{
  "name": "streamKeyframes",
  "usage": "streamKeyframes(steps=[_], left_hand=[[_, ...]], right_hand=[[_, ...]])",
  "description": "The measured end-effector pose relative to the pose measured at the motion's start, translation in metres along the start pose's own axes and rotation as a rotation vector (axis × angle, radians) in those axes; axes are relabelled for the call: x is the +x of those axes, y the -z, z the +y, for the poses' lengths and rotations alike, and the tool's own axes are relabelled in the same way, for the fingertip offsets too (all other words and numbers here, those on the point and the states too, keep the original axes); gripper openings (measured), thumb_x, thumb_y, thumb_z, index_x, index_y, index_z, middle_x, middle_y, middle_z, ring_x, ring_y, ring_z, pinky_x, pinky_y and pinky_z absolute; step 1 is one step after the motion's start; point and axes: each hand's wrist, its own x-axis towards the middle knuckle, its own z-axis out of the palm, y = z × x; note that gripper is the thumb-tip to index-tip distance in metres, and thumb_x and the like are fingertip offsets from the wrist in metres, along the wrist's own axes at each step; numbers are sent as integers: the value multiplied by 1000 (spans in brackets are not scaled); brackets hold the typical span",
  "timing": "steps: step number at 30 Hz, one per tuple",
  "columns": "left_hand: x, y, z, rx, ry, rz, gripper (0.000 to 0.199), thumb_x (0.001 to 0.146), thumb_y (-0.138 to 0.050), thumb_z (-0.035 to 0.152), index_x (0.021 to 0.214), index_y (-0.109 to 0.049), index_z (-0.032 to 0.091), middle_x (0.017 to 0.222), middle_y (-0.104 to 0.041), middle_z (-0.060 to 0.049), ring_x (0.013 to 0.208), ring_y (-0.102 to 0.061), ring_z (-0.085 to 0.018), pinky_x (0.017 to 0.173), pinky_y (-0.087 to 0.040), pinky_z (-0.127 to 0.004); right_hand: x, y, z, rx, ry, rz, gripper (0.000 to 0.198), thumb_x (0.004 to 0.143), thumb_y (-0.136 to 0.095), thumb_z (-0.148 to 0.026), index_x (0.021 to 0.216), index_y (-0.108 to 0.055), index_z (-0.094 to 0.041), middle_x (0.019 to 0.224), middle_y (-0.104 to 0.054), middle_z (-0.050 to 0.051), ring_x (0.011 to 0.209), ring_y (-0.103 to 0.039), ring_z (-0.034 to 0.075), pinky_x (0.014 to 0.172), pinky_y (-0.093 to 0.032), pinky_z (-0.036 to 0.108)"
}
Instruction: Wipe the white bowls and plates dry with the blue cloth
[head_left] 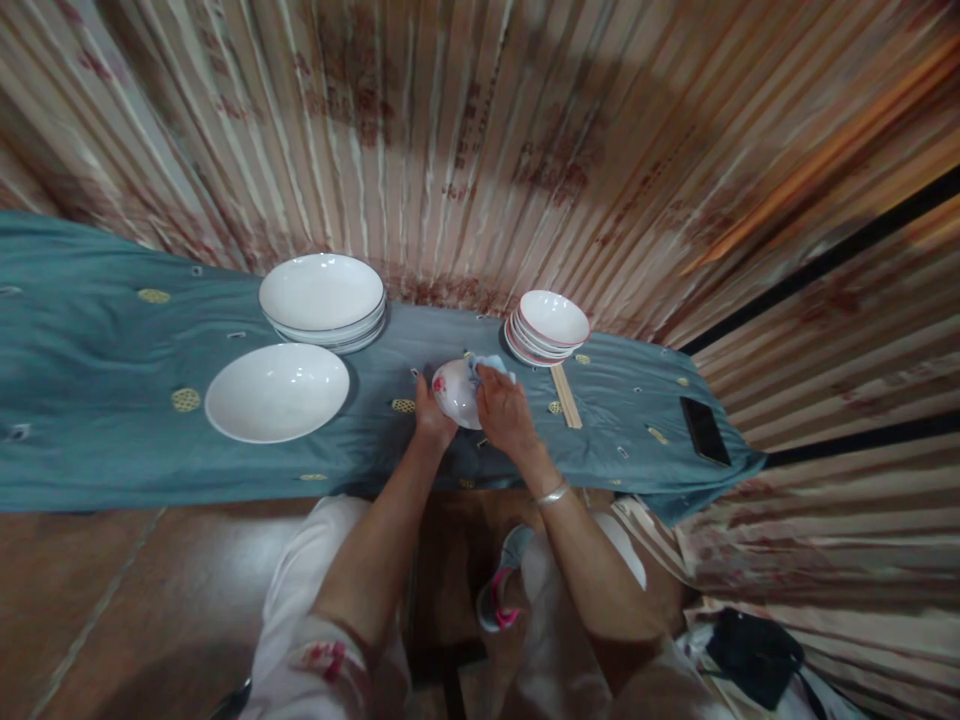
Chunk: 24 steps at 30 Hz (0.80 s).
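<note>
Bowl (454, 396), left of stacked bowls (549, 328): left hand (433, 416) grips, right hand (505, 408) holds cloth (486, 366); apparently wiping, next stroke needs steadiness.

No legible txt; char-like marks (466, 130) on curtain (420, 60) too blurry.

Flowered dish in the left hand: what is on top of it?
The right hand holds a light blue cloth against the right part of the flowered dish. A red flower shows near the left hand. The surface under cloth and right hand is covered.
</note>
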Motion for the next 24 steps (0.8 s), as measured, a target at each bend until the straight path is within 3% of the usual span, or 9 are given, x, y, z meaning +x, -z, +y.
streamKeyframes(steps=[8,24], left_hand=[[2,3,-1,46,7,-24,77,99,-20,64,140,-56,9,117,-74,-17,122,-64,-33,108,-48,-48],[4,-1,-2,20,-34,12,74,101,-19,59,142,-53,7,116,-74,-18,118,-67,-31,107,-50,-44]], right_hand=[[-18,15,-1,-5,51,-17,47,93,-40,-10,137,-58,-9,129,-67,19,123,-58,28,105,-42,45],[-6,4,-10,92,51,17,44,96,-41,-11,136,-58,-10,135,-65,16,129,-56,23,115,-35,40]])
